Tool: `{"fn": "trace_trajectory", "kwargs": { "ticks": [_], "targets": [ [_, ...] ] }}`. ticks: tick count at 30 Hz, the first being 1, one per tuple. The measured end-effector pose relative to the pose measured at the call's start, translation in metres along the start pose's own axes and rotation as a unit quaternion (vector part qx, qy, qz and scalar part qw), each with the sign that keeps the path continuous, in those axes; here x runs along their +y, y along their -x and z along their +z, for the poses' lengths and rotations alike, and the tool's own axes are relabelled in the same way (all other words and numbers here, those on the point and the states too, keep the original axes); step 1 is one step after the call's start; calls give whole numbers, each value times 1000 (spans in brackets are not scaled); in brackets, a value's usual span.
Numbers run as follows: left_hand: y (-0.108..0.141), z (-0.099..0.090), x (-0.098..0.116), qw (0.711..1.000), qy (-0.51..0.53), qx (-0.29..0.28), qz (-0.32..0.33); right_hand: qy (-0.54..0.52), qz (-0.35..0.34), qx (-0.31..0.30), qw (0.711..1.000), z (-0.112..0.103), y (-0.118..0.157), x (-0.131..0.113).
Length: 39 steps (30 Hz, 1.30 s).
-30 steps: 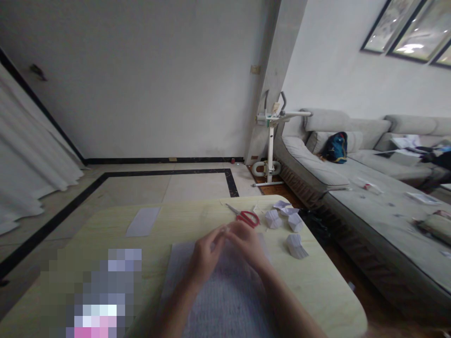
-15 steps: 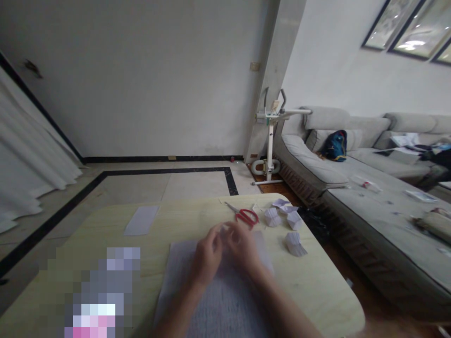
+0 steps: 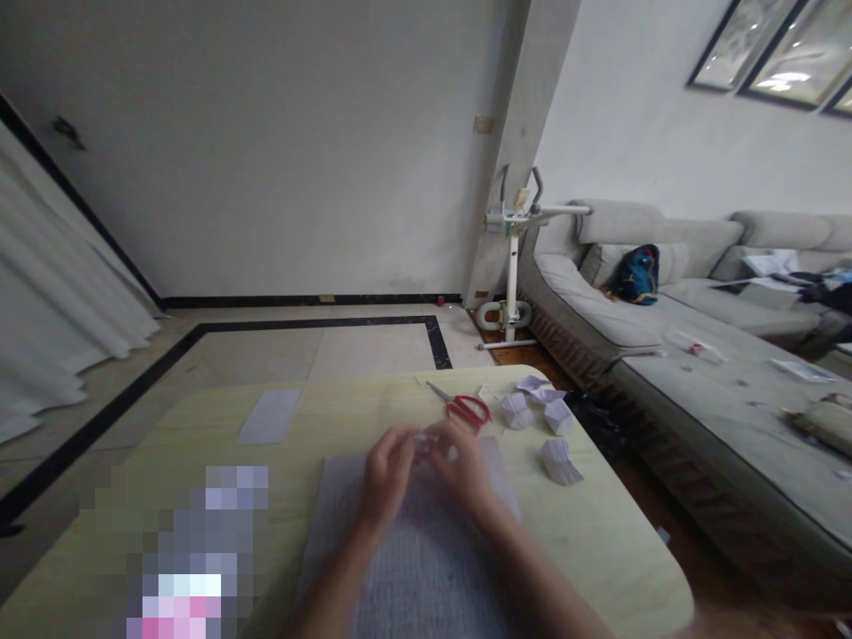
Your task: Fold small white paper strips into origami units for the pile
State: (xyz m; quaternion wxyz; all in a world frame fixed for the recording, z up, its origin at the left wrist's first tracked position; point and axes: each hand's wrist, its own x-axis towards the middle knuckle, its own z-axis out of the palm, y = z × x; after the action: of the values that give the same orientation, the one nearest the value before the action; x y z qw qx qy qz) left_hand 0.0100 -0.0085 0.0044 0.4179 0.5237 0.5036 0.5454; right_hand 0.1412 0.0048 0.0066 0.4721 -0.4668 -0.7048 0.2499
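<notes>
Over a grey mat on the table, my left hand and my right hand come together at the fingertips. Both are closed in a pinch on a small piece of white paper, mostly hidden by the fingers. Just beyond my right hand lies a pair of scissors with red handles, blades slightly apart. To the right sit several folded pieces of paper, among them a pleated piece nearest me and a creased piece beside the scissors. A flat paper sheet rests at the far left.
The pale wooden table has rounded corners. A pixelated patch hides something at its left front. Beyond the right edge stand a grey sofa and a white exercise machine; a dark plastic bag lies by the table.
My fingertips have dropped slightly toward the mat, and more of the white paper shows between them. The scissors and the other pieces lie as before.
</notes>
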Motion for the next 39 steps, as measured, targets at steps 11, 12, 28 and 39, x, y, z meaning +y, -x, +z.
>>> {"fn": "trace_trajectory", "kwargs": {
  "ticks": [11, 12, 28, 39],
  "targets": [
    [-3, 1, -3, 998, 56, -5, -33, -72, 87, 10, 993, -1, -4, 2],
    [-3, 1, -4, 998, 48, -8, -32, -72, 98, -2, 993, -1, -4, 3],
    [-4, 1, -10, 995, -28, -80, -47, -224, 177, -22, 958, -5, -9, 7],
    [-1, 0, -6, 994, -63, -86, -27, -154, 124, -25, 980, -4, -7, -1]
  ]
}}
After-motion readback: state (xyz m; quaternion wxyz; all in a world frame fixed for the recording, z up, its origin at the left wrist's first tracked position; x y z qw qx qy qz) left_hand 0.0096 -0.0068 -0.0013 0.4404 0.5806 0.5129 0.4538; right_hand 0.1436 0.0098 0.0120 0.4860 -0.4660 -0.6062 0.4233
